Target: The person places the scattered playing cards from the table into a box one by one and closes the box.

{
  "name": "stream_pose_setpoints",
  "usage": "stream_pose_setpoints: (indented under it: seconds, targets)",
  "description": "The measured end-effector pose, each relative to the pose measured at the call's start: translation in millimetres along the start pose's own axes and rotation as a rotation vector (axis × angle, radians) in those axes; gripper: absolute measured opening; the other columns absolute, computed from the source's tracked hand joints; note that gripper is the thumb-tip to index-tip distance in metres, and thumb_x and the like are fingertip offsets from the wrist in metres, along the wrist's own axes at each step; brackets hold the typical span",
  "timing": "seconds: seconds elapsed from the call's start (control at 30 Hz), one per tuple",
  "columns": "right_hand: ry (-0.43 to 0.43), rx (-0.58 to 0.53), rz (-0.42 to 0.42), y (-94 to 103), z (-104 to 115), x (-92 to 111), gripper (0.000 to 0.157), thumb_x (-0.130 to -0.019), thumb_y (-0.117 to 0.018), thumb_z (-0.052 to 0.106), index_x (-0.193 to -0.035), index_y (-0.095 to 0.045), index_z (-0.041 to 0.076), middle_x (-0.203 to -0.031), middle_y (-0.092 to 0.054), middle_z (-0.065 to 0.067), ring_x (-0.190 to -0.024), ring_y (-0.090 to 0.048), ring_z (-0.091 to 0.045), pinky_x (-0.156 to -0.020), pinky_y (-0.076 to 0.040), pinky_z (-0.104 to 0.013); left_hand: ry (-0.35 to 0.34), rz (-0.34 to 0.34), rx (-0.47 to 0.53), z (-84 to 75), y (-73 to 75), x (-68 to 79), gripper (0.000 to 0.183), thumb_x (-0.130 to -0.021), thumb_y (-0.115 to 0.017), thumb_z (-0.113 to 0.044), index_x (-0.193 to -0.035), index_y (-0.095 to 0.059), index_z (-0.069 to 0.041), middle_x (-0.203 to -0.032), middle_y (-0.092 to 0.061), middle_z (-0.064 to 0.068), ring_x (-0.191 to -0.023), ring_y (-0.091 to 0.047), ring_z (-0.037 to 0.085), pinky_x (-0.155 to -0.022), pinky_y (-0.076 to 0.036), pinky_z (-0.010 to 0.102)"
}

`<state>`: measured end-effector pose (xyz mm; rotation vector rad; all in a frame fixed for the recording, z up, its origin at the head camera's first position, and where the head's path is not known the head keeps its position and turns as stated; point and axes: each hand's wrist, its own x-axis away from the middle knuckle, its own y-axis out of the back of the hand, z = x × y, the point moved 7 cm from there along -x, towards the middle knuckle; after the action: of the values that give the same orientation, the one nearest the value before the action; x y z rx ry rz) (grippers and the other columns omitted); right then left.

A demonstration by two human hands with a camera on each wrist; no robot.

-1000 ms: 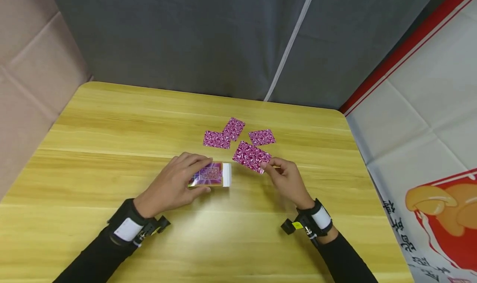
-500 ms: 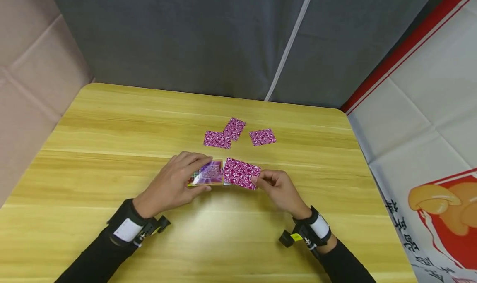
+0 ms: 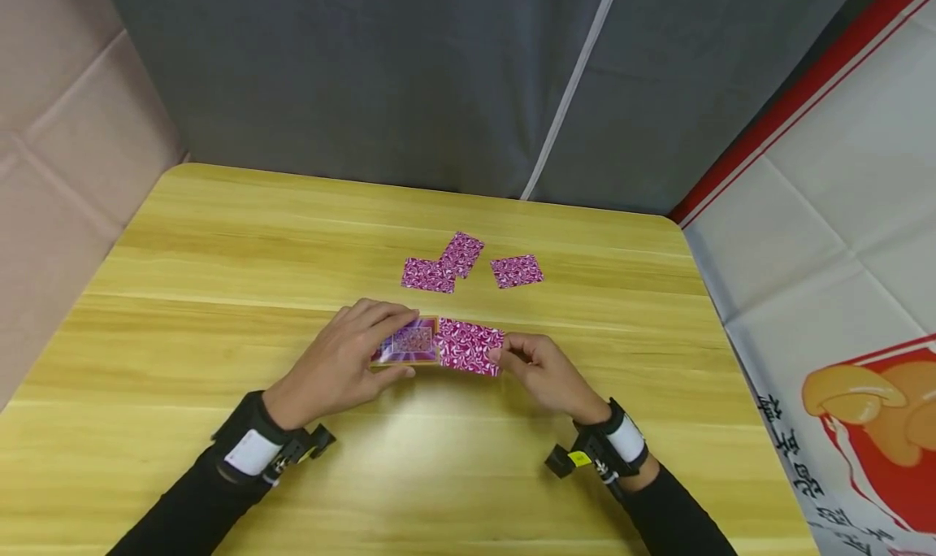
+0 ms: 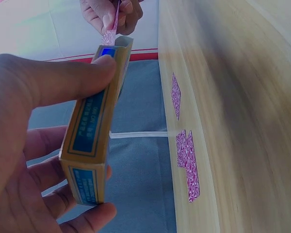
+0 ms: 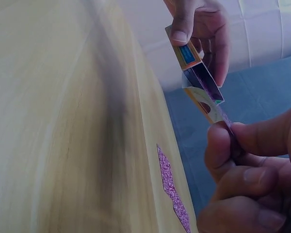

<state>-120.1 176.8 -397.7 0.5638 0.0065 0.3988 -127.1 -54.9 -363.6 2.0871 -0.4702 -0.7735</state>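
My left hand (image 3: 340, 365) grips a purple and gold playing card box (image 3: 411, 341) by its sides, thumb on the near edge. In the left wrist view, the blue-labelled side of the box (image 4: 89, 119) faces the camera. My right hand (image 3: 544, 369) pinches a patterned magenta and white playing card (image 3: 466, 346) between thumb and finger at its right end. The card's left end lies right at the mouth of the box. In the right wrist view, the box end is open, with a flap (image 5: 203, 103) sticking out beneath the card.
Beyond the hands, three more magenta playing cards lie face down on the wooden table (image 3: 219, 475): a left card (image 3: 424, 275), a slanted card (image 3: 462, 252) overlapping it, and a right card (image 3: 517, 271) apart. A grey curtain (image 3: 366, 76) hangs behind the far edge.
My right hand has brought the card left and toward me, from beyond the box's right end to its mouth, turning it more level. The left hand and the box have stayed in place.
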Motion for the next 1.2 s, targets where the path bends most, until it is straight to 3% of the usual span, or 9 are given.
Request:
stream_pose_setpoints:
  seconds: [0.23, 0.47, 0.57, 0.67, 0.8, 1.0, 1.2]
  targets:
    - [-0.019, 0.018, 0.036, 0.5, -0.4, -1.7, 0.041, -0.098, -0.053, 0.030, -0.075, -0.058, -0.004, -0.058, -0.039, -0.003, -0.049, -0.033, -0.010, -0.047, -0.027, -0.020, -0.006, 0.038, 0.012, -0.7, -5.2, -0.6, 0.068, -0.077, -0.076, -0.039, -0.135, -0.057, -0.010, -0.131, -0.062, 0.008, -0.118, -0.050, 0.020, -0.099, -0.048, 0.048]
    - [0.016, -0.045, 0.072, -15.9, 3.5, -7.9, 0.040, -0.099, -0.051, 0.028, -0.074, -0.064, -0.001, -0.071, -0.065, -0.025, -0.052, -0.040, -0.009, -0.049, -0.032, -0.019, -0.029, 0.063, 0.040, -8.0, -11.2, -3.7, 0.068, -0.078, -0.075, -0.042, -0.136, -0.056, -0.011, -0.131, -0.061, 0.006, -0.118, -0.050, 0.018, -0.098, -0.049, 0.047]
    - [0.021, -0.051, 0.044, -18.9, 1.4, -9.5, 0.047, -0.100, -0.049, 0.034, -0.069, -0.059, -0.001, -0.062, -0.059, -0.019, -0.050, -0.039, -0.009, -0.047, -0.032, -0.019, -0.029, 0.066, 0.044, -8.1, -11.9, -3.9, 0.068, -0.079, -0.074, -0.042, -0.136, -0.056, -0.010, -0.131, -0.061, 0.006, -0.119, -0.050, 0.019, -0.098, -0.049, 0.047]
    - [0.005, -0.046, -0.004, -16.0, 0.0, -9.5, 0.047, -0.100, -0.050, 0.031, -0.062, -0.048, 0.002, -0.053, -0.042, -0.007, -0.048, -0.034, -0.009, -0.047, -0.028, -0.019, -0.021, 0.066, 0.045, -6.4, -12.0, -3.3, 0.068, -0.079, -0.075, -0.042, -0.136, -0.056, -0.010, -0.131, -0.061, 0.006, -0.118, -0.050, 0.018, -0.098, -0.049, 0.047]
    - [-0.011, -0.021, -0.067, -9.3, 15.8, -7.4, 0.044, -0.096, -0.054, 0.012, -0.058, -0.035, 0.005, -0.052, -0.027, 0.003, -0.046, -0.028, -0.008, -0.048, -0.026, -0.020, -0.030, 0.070, 0.047, -6.7, -12.6, -4.0, 0.068, -0.080, -0.073, -0.045, -0.136, -0.056, -0.010, -0.132, -0.061, 0.006, -0.118, -0.050, 0.018, -0.097, -0.049, 0.046]
    - [0.038, 0.019, -0.133, -6.5, 50.3, -9.1, 0.042, -0.083, -0.055, -0.004, -0.052, -0.030, 0.010, -0.048, -0.025, 0.006, -0.043, -0.025, -0.002, -0.047, -0.023, -0.017, -0.073, 0.052, 0.047, -13.1, -13.7, -7.6, 0.068, -0.077, -0.076, -0.042, -0.134, -0.058, -0.009, -0.129, -0.063, 0.006, -0.116, -0.052, 0.018, -0.097, -0.049, 0.046]
    - [0.184, 0.080, -0.195, -10.7, 46.5, -13.0, 0.039, -0.080, -0.055, -0.005, -0.050, -0.034, 0.009, -0.047, -0.029, 0.005, -0.043, -0.027, -0.002, -0.045, -0.022, -0.016, -0.102, 0.033, 0.048, -19.2, -14.5, -10.1, 0.068, -0.073, -0.079, -0.038, -0.131, -0.060, -0.009, -0.127, -0.064, 0.006, -0.113, -0.052, 0.017, -0.094, -0.051, 0.044]
